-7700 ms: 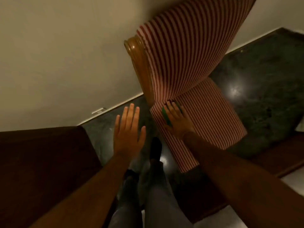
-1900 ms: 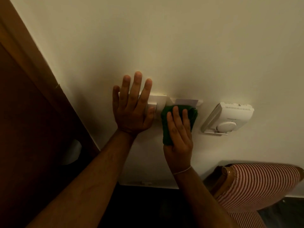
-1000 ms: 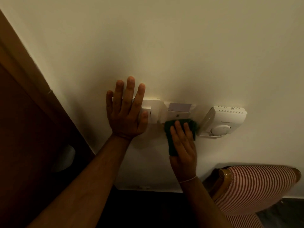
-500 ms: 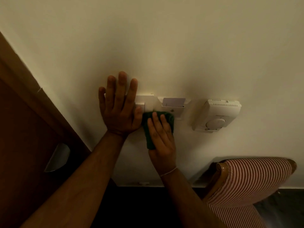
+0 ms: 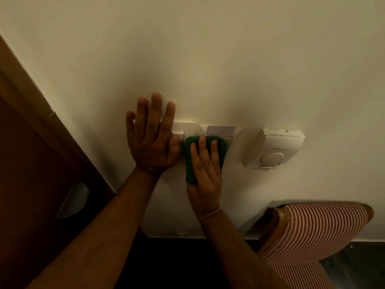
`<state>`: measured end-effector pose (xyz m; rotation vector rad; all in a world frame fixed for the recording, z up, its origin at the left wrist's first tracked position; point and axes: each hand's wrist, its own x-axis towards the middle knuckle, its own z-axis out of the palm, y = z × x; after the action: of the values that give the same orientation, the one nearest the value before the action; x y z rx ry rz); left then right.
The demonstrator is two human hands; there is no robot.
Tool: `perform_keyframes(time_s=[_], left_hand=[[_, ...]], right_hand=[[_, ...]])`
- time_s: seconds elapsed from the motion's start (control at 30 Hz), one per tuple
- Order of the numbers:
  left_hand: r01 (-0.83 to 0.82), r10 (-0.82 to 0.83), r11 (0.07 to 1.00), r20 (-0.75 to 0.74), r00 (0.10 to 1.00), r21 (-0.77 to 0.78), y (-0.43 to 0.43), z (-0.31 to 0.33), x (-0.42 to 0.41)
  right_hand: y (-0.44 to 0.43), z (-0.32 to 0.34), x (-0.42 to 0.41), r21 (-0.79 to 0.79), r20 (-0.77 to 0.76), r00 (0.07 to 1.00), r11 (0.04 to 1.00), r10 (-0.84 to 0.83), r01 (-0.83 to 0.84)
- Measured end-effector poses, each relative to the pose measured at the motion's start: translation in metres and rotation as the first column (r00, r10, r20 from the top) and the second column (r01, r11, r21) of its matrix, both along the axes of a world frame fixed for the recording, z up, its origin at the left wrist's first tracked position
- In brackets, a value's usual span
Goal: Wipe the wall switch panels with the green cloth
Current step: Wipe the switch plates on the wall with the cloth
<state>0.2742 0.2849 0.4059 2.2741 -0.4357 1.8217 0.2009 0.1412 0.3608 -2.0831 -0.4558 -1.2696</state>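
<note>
I see a fuzzy green cloth [image 5: 190, 163] on smooth white plastic switch panels [image 5: 187, 128], beside a glossy wooden chair frame [image 5: 280, 215] with striped fabric.

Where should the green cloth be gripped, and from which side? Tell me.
Probably the lower left part of the green cloth, which sticks out beside the right hand. Come from below: it lies flat on the wall under straight fingers, and the left hand blocks the left.

The left forearm [image 5: 116, 222] and right forearm [image 5: 235, 247] are bare, with faint tendon lines. A thin pale thread [image 5: 209, 215] circles the wrist below the right hand [image 5: 205, 176]. The left hand [image 5: 151, 140] shows short nails and creased knuckles.
</note>
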Motion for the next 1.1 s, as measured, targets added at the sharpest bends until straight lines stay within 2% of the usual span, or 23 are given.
perform_keyframes(time_s=[0.17,0.33,0.43,0.6,0.83,0.97,1.1], left_hand=[[0.001,-0.001,1.000,0.000,1.000,-0.011,-0.001,0.000,0.000],[-0.010,0.010,1.000,-0.001,1.000,-0.008,-0.001,-0.001,-0.002],[-0.001,0.001,1.000,-0.010,1.000,-0.020,-0.001,-0.001,-0.001],[0.000,0.000,1.000,-0.014,1.000,-0.008,0.001,-0.002,0.000],[0.023,-0.024,1.000,-0.045,0.999,-0.019,0.001,0.002,-0.005],[0.011,-0.012,1.000,-0.098,0.995,-0.012,0.001,0.003,-0.008],[0.003,-0.010,0.999,-0.156,0.988,-0.043,0.000,0.007,-0.013]], right_hand=[[-0.027,-0.001,0.001,-0.064,0.044,0.999,0.998,-0.018,0.021],[-0.058,-0.005,-0.005,0.091,-0.012,0.997,0.993,-0.079,0.080],[-0.044,-0.007,-0.005,0.127,-0.032,0.997,0.990,-0.065,0.068],[-0.005,-0.004,0.003,-0.016,0.015,1.000,1.000,0.016,-0.015],[-0.019,0.005,0.003,-0.058,0.057,0.998,0.998,0.041,-0.038],[-0.052,0.003,0.000,0.056,0.038,0.997,0.996,-0.064,0.062],[-0.059,0.007,-0.011,0.069,-0.039,0.997,0.995,-0.067,0.069]])
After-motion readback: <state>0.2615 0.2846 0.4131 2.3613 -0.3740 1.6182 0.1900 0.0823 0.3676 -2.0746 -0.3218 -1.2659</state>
